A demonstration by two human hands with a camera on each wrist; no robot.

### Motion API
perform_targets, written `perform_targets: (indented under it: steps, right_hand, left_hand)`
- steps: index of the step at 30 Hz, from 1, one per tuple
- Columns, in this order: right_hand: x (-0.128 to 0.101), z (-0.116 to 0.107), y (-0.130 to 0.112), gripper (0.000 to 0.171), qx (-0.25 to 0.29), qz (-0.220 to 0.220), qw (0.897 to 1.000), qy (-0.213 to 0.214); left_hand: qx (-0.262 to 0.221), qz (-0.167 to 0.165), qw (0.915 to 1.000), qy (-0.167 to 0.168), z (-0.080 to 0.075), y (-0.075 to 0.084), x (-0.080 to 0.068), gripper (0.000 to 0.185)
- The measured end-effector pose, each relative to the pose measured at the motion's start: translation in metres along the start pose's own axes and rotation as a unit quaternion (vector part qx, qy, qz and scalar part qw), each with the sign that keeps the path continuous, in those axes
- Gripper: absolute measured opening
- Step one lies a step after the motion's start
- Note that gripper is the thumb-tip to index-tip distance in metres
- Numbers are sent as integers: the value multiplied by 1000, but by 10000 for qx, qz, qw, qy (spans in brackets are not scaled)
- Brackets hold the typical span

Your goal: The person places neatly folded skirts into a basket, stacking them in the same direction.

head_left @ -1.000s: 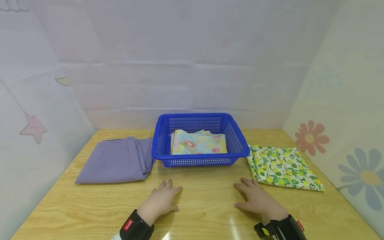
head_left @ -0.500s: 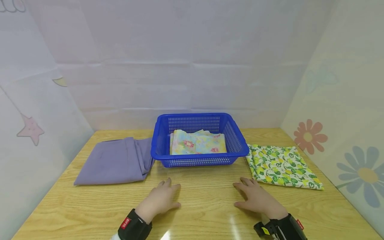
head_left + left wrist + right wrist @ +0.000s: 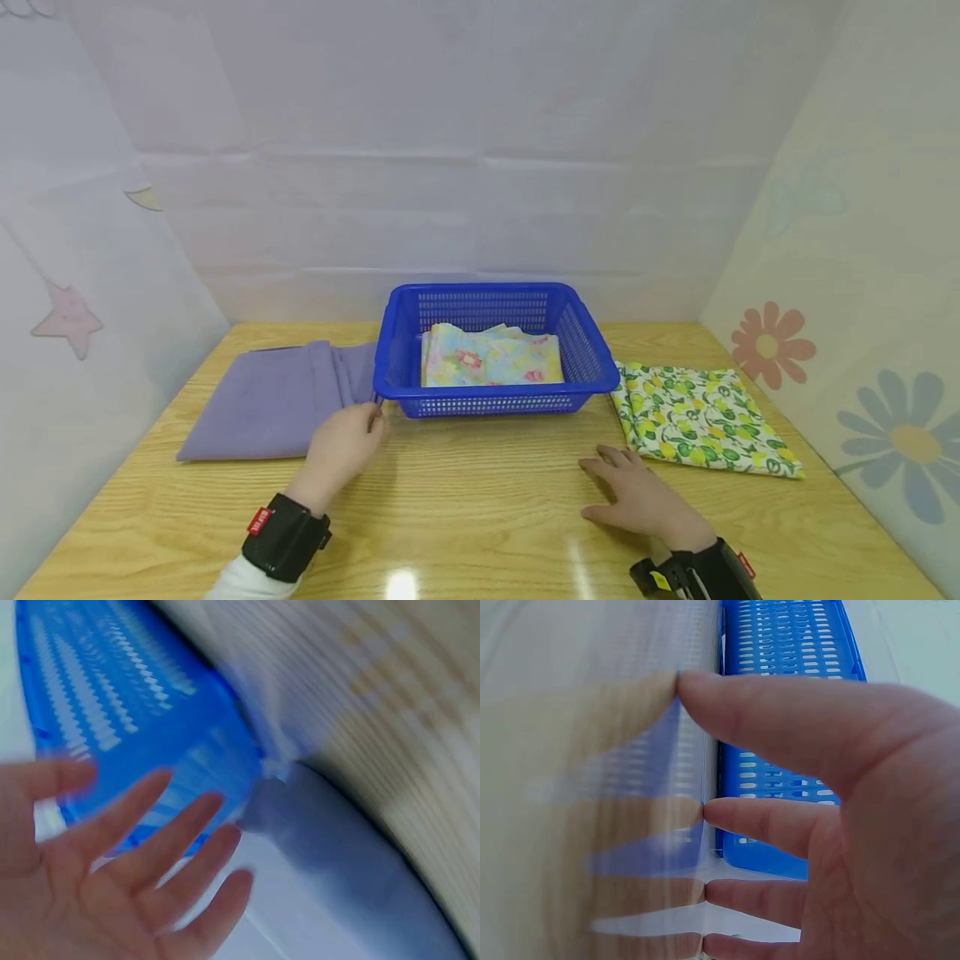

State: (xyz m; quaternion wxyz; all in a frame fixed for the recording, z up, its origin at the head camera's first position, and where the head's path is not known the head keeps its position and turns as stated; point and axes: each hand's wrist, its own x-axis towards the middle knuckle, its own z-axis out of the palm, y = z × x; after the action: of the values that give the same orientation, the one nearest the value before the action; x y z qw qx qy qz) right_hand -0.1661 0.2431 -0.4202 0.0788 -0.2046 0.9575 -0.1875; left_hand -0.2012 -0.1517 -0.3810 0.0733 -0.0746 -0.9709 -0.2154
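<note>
Head view: left hand point(image 3: 341, 446) has moved onto the purple cloth point(image 3: 270, 400) beside the blue basket point(image 3: 491, 400) — fingers spread, gripping nothing; right hand point(image 3: 637, 496) flat on table point(image 3: 487, 517).

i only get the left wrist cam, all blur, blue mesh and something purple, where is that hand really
Observer: The left hand is over the near right corner of the folded purple cloth, beside the front left corner of the blue basket, fingers spread and holding nothing.
Operator: anything in the basket
Observer: Yes, a folded pastel floral cloth lies inside it.
Operator: and the other hand
Observer: The right hand lies flat on the wooden table, in front of the basket's right end.
Operator: anything on that side
Observer: A folded green and yellow lemon-print cloth lies on the table right of the basket, apart from the right hand.
</note>
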Motion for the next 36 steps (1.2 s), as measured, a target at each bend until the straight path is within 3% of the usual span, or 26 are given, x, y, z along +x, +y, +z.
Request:
perform_targets:
  steps: [3, 5, 12, 17, 22, 29, 36]
  right_hand:
    - [0, 1, 1, 67, -14, -14, 10000, 50]
    - [1, 1, 2, 67, 14, 36, 10000, 60]
    - [0, 1, -3, 67, 87, 3, 10000, 40]
    - [-1, 0, -7, 67, 147, 33, 9999, 13]
    - [-1, -1, -8, 66, 127, 113, 9999, 5]
    - [-1, -1, -6, 66, 163, 94, 9998, 3]
    - [-1, 0, -4, 66, 163, 161, 9997, -12]
  left_hand:
    - [122, -282, 9985, 445, -9, -14, 13, 22]
    - [316, -444, 9974, 461, -14, -25, 21, 32]
    - [592, -896, 9927, -542, -19, -71, 45, 52]
    - [428, -1194, 9836, -1285, -14, -93, 55, 73]
    - [405, -1359, 9757, -1672, -5, -97, 59, 90]
    - [769, -1129, 9803, -1429, -1, -90, 56, 84]
    - [709, -1147, 9794, -1503, -4, -86, 49, 82]
